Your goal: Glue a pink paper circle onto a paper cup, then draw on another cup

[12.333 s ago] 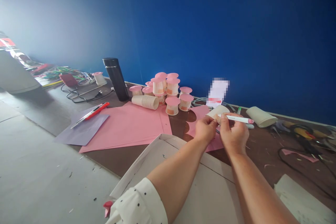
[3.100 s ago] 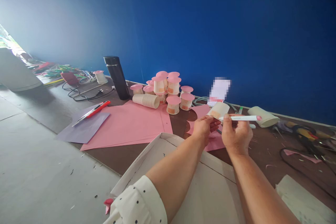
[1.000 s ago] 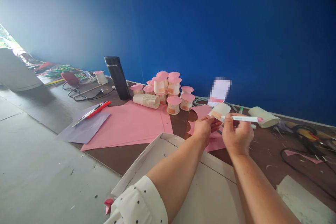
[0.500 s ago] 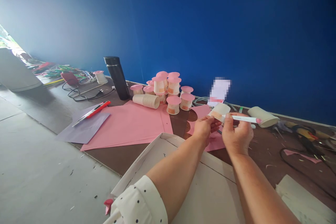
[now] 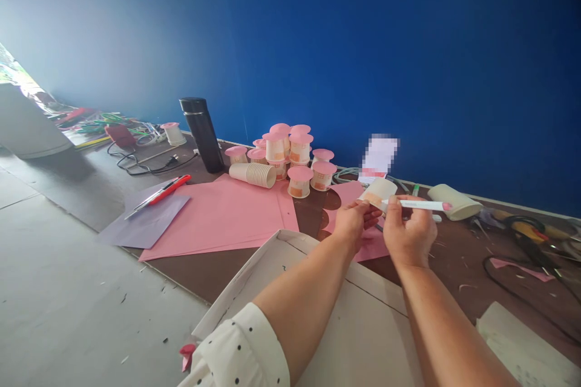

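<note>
My left hand (image 5: 354,222) grips a small white paper cup (image 5: 379,191), tipped on its side with an orange patch on its wall. My right hand (image 5: 409,231) is closed round a white marker with a pink end (image 5: 420,205), whose tip touches the cup's wall. Both hands hover over a cut pink paper sheet (image 5: 367,242) on the brown table. Behind and to the left stands a cluster of pink-topped paper cups (image 5: 290,157), with a stack of plain cups (image 5: 252,174) lying on its side.
A black flask (image 5: 203,135) stands left of the cups. Large pink sheets (image 5: 222,211), a purple sheet (image 5: 143,221) and a red cutter (image 5: 164,190) lie left. A cardboard box (image 5: 354,320) is under my forearms. Cables and tools (image 5: 526,236) lie right, another cup roll (image 5: 454,201) nearby.
Hardly anything differs: the marker has shifted slightly on the cup wall, and the cup stays in my left hand. Since the oldest frame, the cup has been turned to show an orange patch.
</note>
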The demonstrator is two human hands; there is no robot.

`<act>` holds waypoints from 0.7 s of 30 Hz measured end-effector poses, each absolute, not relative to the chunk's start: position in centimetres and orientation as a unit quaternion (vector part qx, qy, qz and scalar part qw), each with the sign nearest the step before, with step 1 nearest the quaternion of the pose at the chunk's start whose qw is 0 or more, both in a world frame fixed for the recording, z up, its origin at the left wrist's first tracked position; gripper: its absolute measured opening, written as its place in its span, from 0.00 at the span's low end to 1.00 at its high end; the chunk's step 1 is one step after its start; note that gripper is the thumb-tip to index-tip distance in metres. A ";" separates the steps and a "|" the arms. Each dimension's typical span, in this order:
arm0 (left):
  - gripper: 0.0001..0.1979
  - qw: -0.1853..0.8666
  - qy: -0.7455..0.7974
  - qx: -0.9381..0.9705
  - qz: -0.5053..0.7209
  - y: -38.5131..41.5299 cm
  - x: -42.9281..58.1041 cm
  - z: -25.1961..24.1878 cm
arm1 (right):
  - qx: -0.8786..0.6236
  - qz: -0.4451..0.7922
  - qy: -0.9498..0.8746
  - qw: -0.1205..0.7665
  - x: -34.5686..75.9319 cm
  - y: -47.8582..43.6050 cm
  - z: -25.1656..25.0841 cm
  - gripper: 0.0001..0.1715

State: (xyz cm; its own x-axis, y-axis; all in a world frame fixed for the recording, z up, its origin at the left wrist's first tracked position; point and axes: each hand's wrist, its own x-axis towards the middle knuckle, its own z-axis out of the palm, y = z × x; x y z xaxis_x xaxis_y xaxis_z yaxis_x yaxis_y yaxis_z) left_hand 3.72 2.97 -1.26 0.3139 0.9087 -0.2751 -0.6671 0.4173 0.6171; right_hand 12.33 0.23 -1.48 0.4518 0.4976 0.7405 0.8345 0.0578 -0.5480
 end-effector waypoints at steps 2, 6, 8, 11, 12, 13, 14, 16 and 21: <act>0.05 0.785 0.307 0.195 0.501 3.0 3.7 -1.2 | -0.667 -0.156 -0.504 0.526 12.4 0.2 -1.5 0.18; 0.05 0.786 0.303 0.195 0.503 3.0 3.7 -1.2 | -0.669 -0.148 -0.504 0.526 12.5 0.3 -1.6 0.18; 0.05 0.786 0.302 0.196 0.503 3.1 3.8 -1.3 | -0.670 -0.146 -0.503 0.527 12.4 0.3 -1.6 0.18; 0.05 0.782 0.303 0.202 0.506 3.1 3.8 -1.4 | -0.667 -0.135 -0.509 0.527 12.4 0.2 -1.5 0.18; 0.06 0.781 0.303 0.205 0.507 3.1 3.8 -1.5 | -0.665 -0.131 -0.509 0.530 12.4 0.1 -1.5 0.18; 0.06 0.780 0.303 0.207 0.508 3.1 3.7 -1.5 | -0.664 -0.129 -0.509 0.532 12.4 0.1 -1.4 0.18; 0.06 0.779 0.303 0.211 0.507 3.1 3.7 -1.6 | -0.664 -0.131 -0.505 0.536 12.4 0.0 -1.4 0.18; 0.06 0.778 0.307 0.221 0.501 3.2 3.7 -1.7 | -0.663 -0.144 -0.491 0.546 12.4 0.0 -1.3 0.18; 0.08 0.777 0.322 0.235 0.487 3.4 3.8 -2.3 | -0.668 -0.149 -0.472 0.556 12.3 0.0 -1.1 0.18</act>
State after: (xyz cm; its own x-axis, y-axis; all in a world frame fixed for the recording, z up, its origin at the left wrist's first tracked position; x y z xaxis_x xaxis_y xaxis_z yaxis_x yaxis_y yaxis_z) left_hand 3.77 3.41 -2.29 0.3174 0.9085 -0.2718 -0.6059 0.4148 0.6789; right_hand 12.35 0.04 -1.11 0.5090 0.4646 0.7246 0.7969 0.0638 -0.6008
